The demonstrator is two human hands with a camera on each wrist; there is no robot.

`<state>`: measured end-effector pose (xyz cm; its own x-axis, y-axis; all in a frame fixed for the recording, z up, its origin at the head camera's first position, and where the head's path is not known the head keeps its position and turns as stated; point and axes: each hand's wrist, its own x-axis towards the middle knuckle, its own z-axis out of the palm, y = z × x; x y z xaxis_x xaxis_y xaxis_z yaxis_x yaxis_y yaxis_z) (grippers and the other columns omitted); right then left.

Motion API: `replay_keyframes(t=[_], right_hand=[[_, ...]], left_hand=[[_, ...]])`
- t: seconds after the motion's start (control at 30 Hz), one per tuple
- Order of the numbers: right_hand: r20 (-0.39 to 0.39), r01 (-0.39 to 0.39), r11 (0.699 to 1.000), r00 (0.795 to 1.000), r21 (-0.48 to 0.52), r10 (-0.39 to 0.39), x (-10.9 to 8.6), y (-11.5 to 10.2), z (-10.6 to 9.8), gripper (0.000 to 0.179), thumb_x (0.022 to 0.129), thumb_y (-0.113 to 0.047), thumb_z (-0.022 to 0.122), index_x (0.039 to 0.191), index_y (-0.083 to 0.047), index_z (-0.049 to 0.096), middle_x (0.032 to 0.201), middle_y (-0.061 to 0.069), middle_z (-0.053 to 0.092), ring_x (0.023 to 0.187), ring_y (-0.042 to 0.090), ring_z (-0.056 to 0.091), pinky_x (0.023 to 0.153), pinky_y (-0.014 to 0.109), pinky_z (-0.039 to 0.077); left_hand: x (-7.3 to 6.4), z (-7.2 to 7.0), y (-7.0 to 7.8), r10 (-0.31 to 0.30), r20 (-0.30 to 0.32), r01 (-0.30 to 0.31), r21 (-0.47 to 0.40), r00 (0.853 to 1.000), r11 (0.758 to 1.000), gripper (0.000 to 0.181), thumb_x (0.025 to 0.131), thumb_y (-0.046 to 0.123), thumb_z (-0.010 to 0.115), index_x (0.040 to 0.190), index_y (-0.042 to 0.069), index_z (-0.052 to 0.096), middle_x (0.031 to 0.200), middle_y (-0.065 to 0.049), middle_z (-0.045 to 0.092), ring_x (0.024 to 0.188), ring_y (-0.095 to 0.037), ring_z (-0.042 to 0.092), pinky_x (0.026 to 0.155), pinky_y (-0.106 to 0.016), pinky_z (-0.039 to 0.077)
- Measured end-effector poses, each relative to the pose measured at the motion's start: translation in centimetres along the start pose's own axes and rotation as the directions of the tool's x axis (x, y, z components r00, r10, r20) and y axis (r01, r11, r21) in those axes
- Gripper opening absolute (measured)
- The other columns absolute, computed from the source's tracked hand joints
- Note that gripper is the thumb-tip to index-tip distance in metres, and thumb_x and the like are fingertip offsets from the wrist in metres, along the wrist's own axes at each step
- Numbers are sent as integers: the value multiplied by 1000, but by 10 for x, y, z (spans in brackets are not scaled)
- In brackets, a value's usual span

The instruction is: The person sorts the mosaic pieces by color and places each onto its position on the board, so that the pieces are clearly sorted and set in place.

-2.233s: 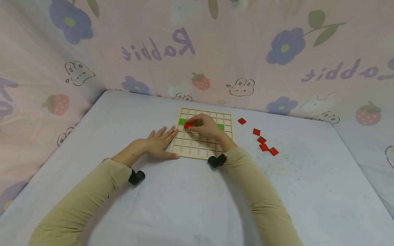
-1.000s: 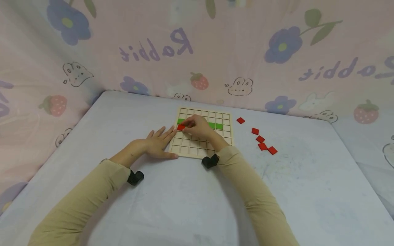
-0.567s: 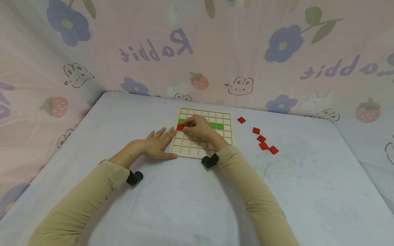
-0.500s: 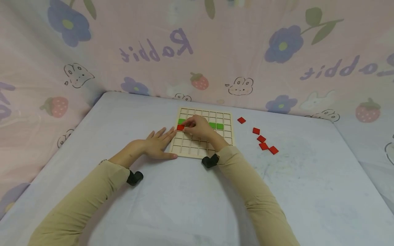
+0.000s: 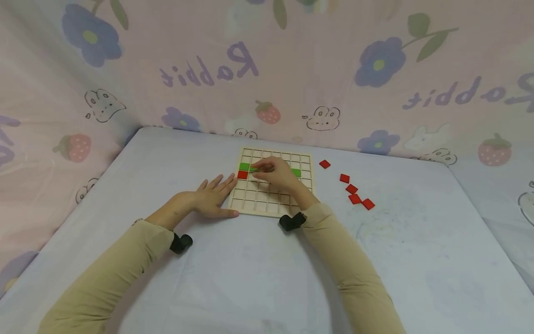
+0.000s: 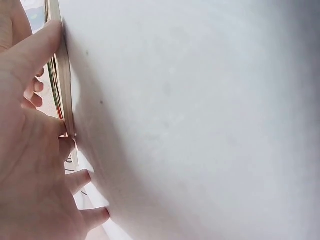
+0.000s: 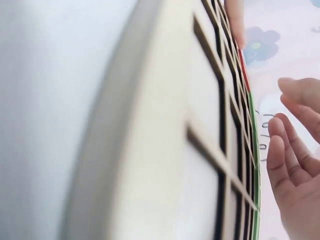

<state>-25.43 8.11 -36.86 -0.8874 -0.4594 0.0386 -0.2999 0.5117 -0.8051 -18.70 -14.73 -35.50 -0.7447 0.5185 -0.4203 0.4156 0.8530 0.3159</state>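
The right hand has just let go: half a second ago its fingertips were at the red tile, and now they stand a little to the right of it, over the board. The thumb and fingers are loosely curved with a gap between them — the right wrist view shows nothing held. That tile lies in the leftmost column of the wooden grid board, directly below the leftmost of the green tiles. It looks settled in its cell, so I judge that placement done, with 1 red tile on the visible part of the board and 5 loose red tiles on the white tabletop, to the board's right. The right hand hides part of the green row, so I cannot count it fully.

The left hand has stayed put, fingers spread and gripping nothing, its thumb and index finger touching the board's left edge.

As for writing, the patterned backdrop reads "Rabbit" 2 times, mirror-reversed — left of centre and at far right, alongside flowers, strawberries and rabbit faces. Lettering at the far left is cut off and unreadable. No brand is legible on the board or tiles.
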Motion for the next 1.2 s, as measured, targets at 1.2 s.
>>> replay_keyframes(t=[1.2], right_hand=[[-110, -74, 996, 992, -54, 68, -36, 28, -58, 33, 90, -20, 67, 119, -7, 67, 126, 11, 59, 106, 27, 60, 87, 41, 49]], left_hand=[[1, 3, -1, 6, -22, -7, -11, 1000, 1000, 96, 92, 57, 51, 154, 7, -3, 161, -10, -12, 146, -40, -11, 113, -66, -2]])
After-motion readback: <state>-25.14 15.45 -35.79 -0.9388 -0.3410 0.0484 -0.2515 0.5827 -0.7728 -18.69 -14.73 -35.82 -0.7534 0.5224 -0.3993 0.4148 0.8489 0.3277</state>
